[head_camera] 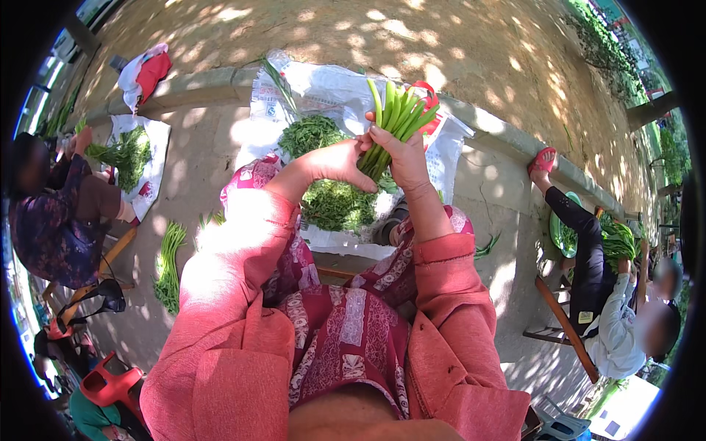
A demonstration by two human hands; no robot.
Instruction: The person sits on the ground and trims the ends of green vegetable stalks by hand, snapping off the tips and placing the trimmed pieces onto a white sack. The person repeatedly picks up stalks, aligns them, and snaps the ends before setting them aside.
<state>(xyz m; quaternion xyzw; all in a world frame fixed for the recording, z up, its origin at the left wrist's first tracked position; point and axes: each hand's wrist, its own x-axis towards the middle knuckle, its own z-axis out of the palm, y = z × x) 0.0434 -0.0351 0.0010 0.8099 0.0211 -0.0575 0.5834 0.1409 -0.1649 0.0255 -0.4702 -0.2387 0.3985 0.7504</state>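
Observation:
A bunch of green vegetable stems (396,113) stands between my hands, cut-looking ends fanned out at the top. My right hand (405,157) grips it from the right, thumb across the front. From the left, my left hand (345,162) curves around the lower stems, its thumb apart and its fingertips partly hidden behind them. Below and beyond the hands, a pile of leafy greens (337,206) and a darker heap of greens (311,135) lie on a white woven plastic sack (331,80). The sack bears printing.
A bundle of long green stems (171,259) lies on the paving at left. A stone kerb (488,124) runs behind the sack. Seated people (55,220) work with greens at left and right (623,331). A red plastic chair (107,383) stands lower left.

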